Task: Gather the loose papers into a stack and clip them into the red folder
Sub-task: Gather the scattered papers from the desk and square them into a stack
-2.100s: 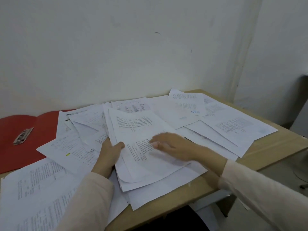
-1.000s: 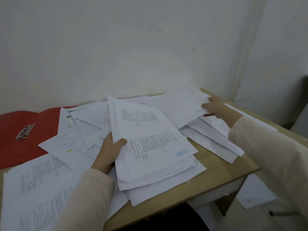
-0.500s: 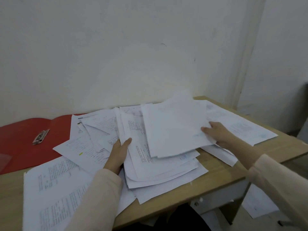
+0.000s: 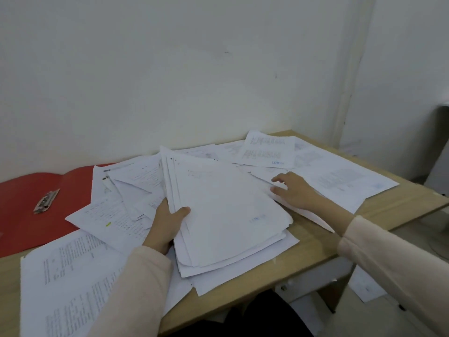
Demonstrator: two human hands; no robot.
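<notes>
from the head view, the left hand [image 4: 167, 224] pinches the uneven stack [image 4: 226, 215] by its left edge on the counter [image 4: 313, 242], while the right hand [image 4: 295, 190] lies open on loose papers [image 4: 340, 176], gripping nothing. the thin sheets look light, floppy and slippery, best squared from both long edges; the glossy, stiffer red folder [image 4: 26, 190] with its metal clip [image 4: 46, 201] lies open at far left.

White printed papers [image 4: 228, 210], red folder [image 4: 29, 203], tan wooden desk [image 4: 315, 242].

Left hand [image 4: 167, 224] gripping paper stack [image 4: 226, 215], right hand [image 4: 295, 190] spread flat

Office corner, paper-strewn desk [image 4: 315, 242], bare wall [image 4: 170, 69]
</notes>
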